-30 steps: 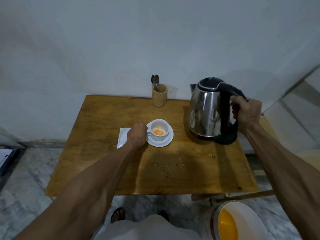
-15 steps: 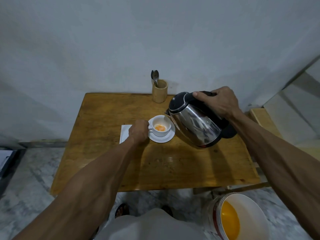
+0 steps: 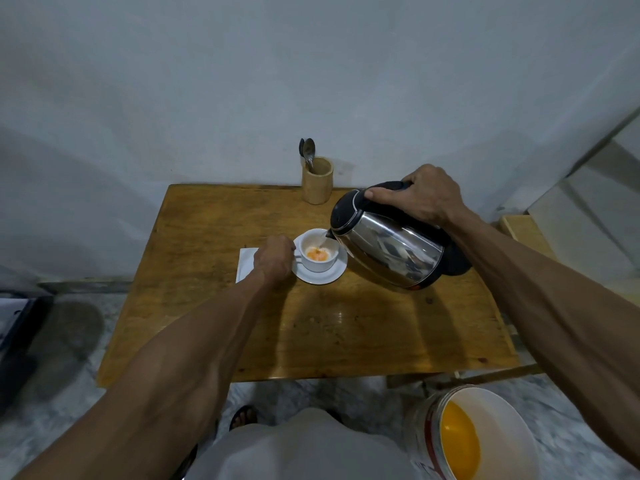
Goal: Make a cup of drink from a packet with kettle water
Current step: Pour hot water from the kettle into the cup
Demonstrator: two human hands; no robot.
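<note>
Now that the kettle (image 3: 388, 251), off its base in the right hand (image 3: 424, 197) with fingers wrapped round its handle, has tipped further, water streams into the cup (image 3: 317, 252), whose handle the left hand (image 3: 274, 259) pinches: pouring has begun.

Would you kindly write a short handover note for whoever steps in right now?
Left hand: holding the cup at its handle side, steadying it on the saucer.
Right hand: gripping the kettle handle; kettle is lifted and tilted, spout over the cup.
Things: cup and saucer mid-table, orange powder in the cup, a white sheet under the left hand, spoons in the holder at the back edge.
Done: powder in, water starting to pour.
Left: fill the cup, set the kettle down, take a spoon and stir.
</note>
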